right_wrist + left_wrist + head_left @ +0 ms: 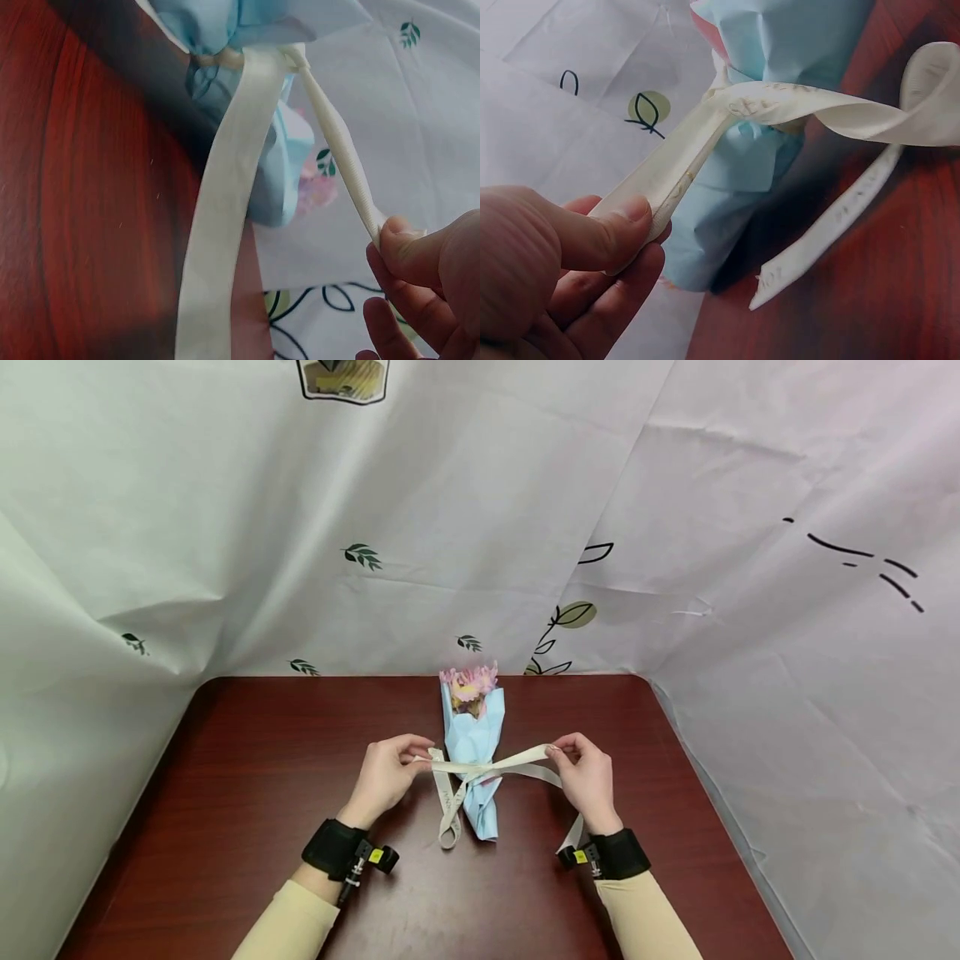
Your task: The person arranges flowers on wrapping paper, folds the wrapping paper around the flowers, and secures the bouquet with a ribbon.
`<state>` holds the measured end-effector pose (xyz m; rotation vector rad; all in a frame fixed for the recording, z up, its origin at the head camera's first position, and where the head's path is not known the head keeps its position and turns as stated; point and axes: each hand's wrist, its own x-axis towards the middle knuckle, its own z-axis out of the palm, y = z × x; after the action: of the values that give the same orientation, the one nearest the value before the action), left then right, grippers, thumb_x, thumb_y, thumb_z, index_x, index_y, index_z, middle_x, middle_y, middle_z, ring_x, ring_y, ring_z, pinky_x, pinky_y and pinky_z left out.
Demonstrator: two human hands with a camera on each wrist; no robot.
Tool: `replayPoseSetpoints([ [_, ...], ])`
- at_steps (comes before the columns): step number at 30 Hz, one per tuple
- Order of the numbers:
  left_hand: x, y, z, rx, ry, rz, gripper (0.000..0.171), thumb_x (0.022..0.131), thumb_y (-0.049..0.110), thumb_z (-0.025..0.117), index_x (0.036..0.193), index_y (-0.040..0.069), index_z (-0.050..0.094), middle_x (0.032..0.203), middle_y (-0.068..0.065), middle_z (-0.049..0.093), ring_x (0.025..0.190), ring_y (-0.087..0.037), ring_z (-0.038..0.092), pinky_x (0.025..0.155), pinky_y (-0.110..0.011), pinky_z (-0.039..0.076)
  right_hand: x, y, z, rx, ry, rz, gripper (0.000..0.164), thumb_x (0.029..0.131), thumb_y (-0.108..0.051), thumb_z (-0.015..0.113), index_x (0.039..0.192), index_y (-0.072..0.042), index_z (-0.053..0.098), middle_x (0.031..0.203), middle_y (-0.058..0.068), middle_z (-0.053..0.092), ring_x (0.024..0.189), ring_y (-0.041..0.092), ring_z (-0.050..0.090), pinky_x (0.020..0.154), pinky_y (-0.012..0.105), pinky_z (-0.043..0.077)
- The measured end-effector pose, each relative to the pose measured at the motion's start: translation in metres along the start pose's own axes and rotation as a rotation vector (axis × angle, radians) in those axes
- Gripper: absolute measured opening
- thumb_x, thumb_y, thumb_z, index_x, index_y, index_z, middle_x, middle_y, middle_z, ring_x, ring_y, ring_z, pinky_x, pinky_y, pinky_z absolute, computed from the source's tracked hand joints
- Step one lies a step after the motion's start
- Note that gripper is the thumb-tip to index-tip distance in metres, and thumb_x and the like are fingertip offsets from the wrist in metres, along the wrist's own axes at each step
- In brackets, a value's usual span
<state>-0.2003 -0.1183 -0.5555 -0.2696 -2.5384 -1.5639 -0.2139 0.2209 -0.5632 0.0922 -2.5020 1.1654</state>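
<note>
A small bouquet lies on the table, its pink flowers (471,683) pointing away from me and its light-blue wrapping paper (472,735) gathered at the waist. Around that waist runs a cream ribbon (772,103) with faint lettering, crossed over itself at the front. My left hand (381,778) pinches one part of it between thumb and fingers. On the other side, my right hand (587,781) pinches another part, narrow and folded in the right wrist view (341,146). Both stretches look taut. One loose tail (832,225) curls down left of the bouquet; another (225,202) hangs toward the right forearm.
The dark red wooden table (300,718) has rounded far corners. A pale printed cloth (450,527) hangs behind it and along both sides. Each wrist wears a black strap (336,850) with a small camera.
</note>
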Motion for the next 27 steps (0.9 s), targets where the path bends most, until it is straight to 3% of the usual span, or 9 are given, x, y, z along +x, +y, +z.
replayPoseSetpoints([
  [5,-0.008,-0.008,-0.001,-0.002,0.035,-0.033,0.021,0.087,-0.007,0.084,0.104,0.003,0.081,0.081,-0.003,0.076,0.076,-0.031,0.075,0.061,-0.023,0.050,-0.006,0.014,-0.006,-0.020,-0.002,0.044,0.009,0.097,-0.017,0.083,0.097,-0.015,0.074,0.085,0.000,0.073,0.071,0.017,0.063,0.062,0.030,0.043],
  [14,-0.018,-0.014,-0.002,0.015,0.111,-0.053,0.021,0.076,-0.003,0.095,0.088,0.006,0.080,0.069,0.004,0.067,0.061,-0.012,0.061,0.058,-0.025,0.048,-0.013,0.029,-0.013,-0.084,-0.023,0.131,0.009,0.102,-0.020,0.078,0.100,-0.011,0.076,0.084,0.004,0.073,0.068,0.019,0.059,0.063,0.032,0.042],
  [19,-0.018,-0.015,-0.003,0.153,0.077,-0.002,0.020,0.079,0.003,0.094,0.097,0.004,0.086,0.073,0.006,0.057,0.065,-0.010,0.056,0.060,-0.026,0.045,-0.012,0.027,-0.016,-0.084,-0.028,0.127,0.011,0.105,-0.018,0.072,0.103,-0.010,0.078,0.086,0.009,0.073,0.067,0.018,0.054,0.063,0.031,0.039],
  [22,-0.018,-0.016,-0.004,0.226,0.053,0.029,0.010,0.083,0.007,0.092,0.091,0.006,0.087,0.077,0.005,0.053,0.069,-0.012,0.052,0.065,-0.028,0.044,-0.013,0.025,-0.018,-0.080,-0.039,0.131,0.013,0.107,-0.018,0.069,0.106,-0.010,0.079,0.084,0.012,0.071,0.062,0.020,0.049,0.061,0.032,0.036],
  [27,-0.018,-0.017,-0.007,0.227,0.053,0.026,0.012,0.080,0.012,0.096,0.077,0.014,0.084,0.091,0.003,0.061,0.079,-0.013,0.057,0.072,-0.030,0.047,-0.012,0.028,-0.020,-0.098,-0.062,0.140,0.017,0.109,-0.019,0.065,0.110,-0.009,0.079,0.089,0.015,0.073,0.063,0.023,0.048,0.061,0.034,0.035],
])
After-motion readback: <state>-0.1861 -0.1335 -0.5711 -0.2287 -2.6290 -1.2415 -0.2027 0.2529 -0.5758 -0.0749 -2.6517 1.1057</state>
